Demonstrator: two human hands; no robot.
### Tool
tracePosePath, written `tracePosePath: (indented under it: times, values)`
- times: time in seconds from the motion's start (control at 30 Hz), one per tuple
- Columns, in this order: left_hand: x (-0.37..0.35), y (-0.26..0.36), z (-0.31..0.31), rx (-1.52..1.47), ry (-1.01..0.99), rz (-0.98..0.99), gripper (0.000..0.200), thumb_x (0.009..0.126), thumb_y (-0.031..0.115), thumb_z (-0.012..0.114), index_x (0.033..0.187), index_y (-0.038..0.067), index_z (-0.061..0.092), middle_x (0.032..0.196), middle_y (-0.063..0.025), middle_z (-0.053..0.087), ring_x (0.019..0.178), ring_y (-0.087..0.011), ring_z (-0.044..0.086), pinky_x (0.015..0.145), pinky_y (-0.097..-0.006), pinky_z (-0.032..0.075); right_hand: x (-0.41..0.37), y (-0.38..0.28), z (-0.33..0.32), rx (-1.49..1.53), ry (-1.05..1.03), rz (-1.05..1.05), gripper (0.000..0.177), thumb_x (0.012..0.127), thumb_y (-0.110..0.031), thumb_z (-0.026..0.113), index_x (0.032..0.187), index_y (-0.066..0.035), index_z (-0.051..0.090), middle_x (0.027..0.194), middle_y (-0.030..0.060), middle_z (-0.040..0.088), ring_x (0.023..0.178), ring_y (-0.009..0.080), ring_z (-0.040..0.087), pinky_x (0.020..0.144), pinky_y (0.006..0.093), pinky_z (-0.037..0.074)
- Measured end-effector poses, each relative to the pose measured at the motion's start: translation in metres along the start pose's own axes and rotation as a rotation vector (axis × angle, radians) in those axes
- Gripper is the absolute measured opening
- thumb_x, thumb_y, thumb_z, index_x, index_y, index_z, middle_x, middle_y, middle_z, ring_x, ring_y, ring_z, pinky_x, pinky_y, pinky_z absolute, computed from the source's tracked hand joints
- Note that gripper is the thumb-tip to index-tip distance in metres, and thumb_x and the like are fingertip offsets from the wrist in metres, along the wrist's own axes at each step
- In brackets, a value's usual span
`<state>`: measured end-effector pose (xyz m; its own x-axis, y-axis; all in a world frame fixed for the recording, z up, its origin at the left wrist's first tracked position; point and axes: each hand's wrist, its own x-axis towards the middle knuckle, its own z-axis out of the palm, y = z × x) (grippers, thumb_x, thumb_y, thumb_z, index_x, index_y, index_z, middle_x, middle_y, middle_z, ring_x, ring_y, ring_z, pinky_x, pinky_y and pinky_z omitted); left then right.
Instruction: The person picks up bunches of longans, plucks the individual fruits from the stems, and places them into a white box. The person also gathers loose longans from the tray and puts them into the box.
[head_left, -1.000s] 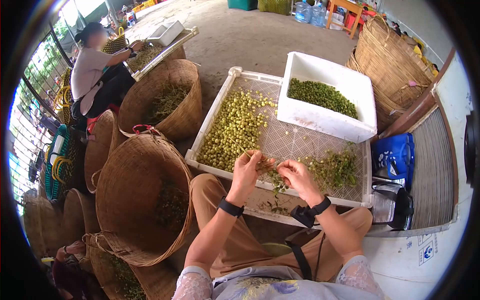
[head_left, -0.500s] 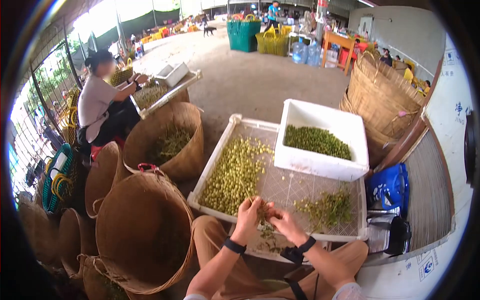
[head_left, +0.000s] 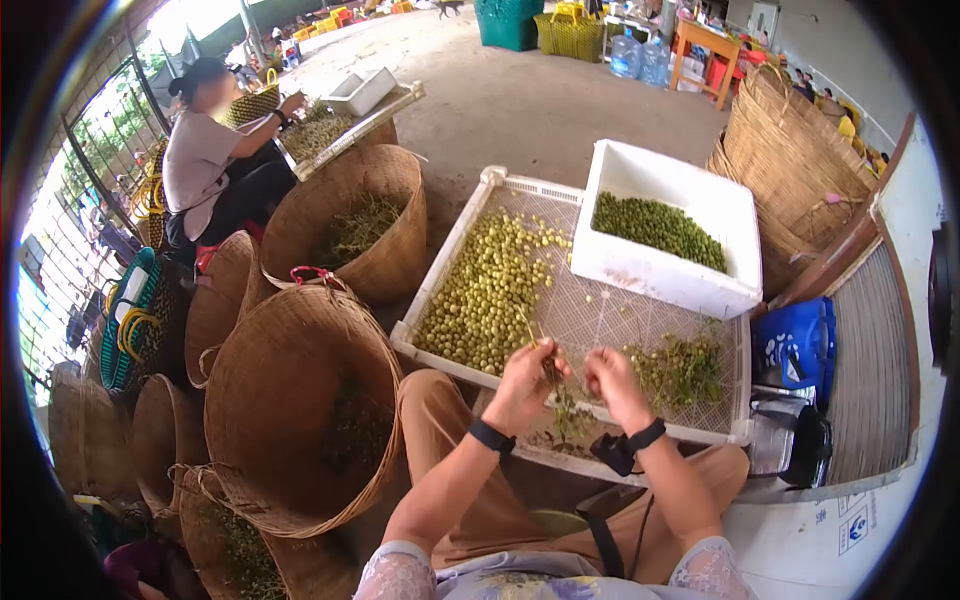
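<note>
My left hand (head_left: 525, 385) pinches a thin leafy sprig (head_left: 570, 418) above the near edge of a white mesh tray (head_left: 600, 320); its leaves hang below the fingers. Just to the right, my right hand (head_left: 615, 385) is closed with curled fingers, apart from the left; whether anything small is in it is hidden. Round yellow-green fruits (head_left: 480, 300) cover the tray's left part. A heap of leafy sprigs (head_left: 685, 370) lies at its right. On the tray's far right corner stands a white foam box (head_left: 670, 280) holding small dark green fruits (head_left: 660, 232).
A large wicker basket (head_left: 290, 390) stands by my left leg, with another basket (head_left: 400, 250) of stems behind it. A seated person (head_left: 205, 150) works at another tray at far left. Tall baskets (head_left: 790, 180) and a blue bag (head_left: 795, 345) are at right.
My right hand has moved away from the left, opening a gap between them. The sprig stays in my left hand. The view has tilted down, bringing my sleeves into sight.
</note>
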<state>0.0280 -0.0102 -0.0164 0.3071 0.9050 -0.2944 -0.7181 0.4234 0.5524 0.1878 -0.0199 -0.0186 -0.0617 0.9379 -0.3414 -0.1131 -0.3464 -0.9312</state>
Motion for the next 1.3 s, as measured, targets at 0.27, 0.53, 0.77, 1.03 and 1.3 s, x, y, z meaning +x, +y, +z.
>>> tracePosePath:
  times: [0.27,0.53,0.77,1.03,1.3]
  values:
    - [0.005,0.009,0.0,-0.077,0.118,0.025,0.017,0.094,0.011,0.033,0.086,0.0,0.044,0.076,-0.0107,0.053,0.073,-0.0221,0.056,0.078,-0.0381,0.05,-0.03,-0.034,0.002,0.175,-0.281,0.092,0.01,0.087,-0.015,0.052,0.083,-0.005,0.053,0.068,-0.0007,0.05,0.052,0.0052,0.045,0.044,0.0171,0.033]
    - [0.002,0.003,-0.002,-0.112,0.071,0.063,0.02,0.094,0.014,0.037,0.085,0.0,0.047,0.075,-0.0101,0.054,0.076,-0.0233,0.057,0.079,-0.0371,0.049,-0.022,-0.009,0.018,-0.104,-0.125,-0.047,0.016,0.084,-0.017,0.06,0.085,-0.002,0.056,0.061,-0.0035,0.047,0.049,0.0024,0.04,0.044,0.0197,0.032]
    - [0.004,0.001,-0.005,-0.108,0.065,0.033,0.019,0.094,0.015,0.039,0.085,0.0,0.047,0.073,-0.0086,0.052,0.069,-0.0194,0.054,0.072,-0.034,0.05,-0.012,0.002,0.014,-0.238,-0.212,-0.201,0.013,0.085,-0.014,0.059,0.09,-0.003,0.055,0.069,-0.0042,0.047,0.054,0.0002,0.039,0.045,0.0172,0.03]
    - [-0.002,0.004,-0.004,-0.031,0.039,-0.028,0.017,0.093,0.014,0.039,0.086,0.0,0.046,0.069,-0.0062,0.048,0.065,-0.018,0.05,0.064,-0.0301,0.046,-0.019,-0.015,0.01,-0.053,-0.295,0.094,0.021,0.087,-0.023,0.057,0.089,-0.002,0.057,0.064,-0.0044,0.046,0.056,0.0018,0.04,0.047,0.0193,0.031]
    - [0.002,0.003,-0.02,-0.194,0.003,-0.202,0.013,0.093,0.01,0.04,0.088,-0.002,0.045,0.069,-0.0045,0.044,0.061,-0.0113,0.044,0.055,-0.0233,0.042,-0.014,-0.028,-0.006,-0.391,-0.439,0.023,0.025,0.088,-0.024,0.055,0.087,0.0,0.056,0.062,-0.0042,0.046,0.055,0.003,0.04,0.048,0.021,0.033]
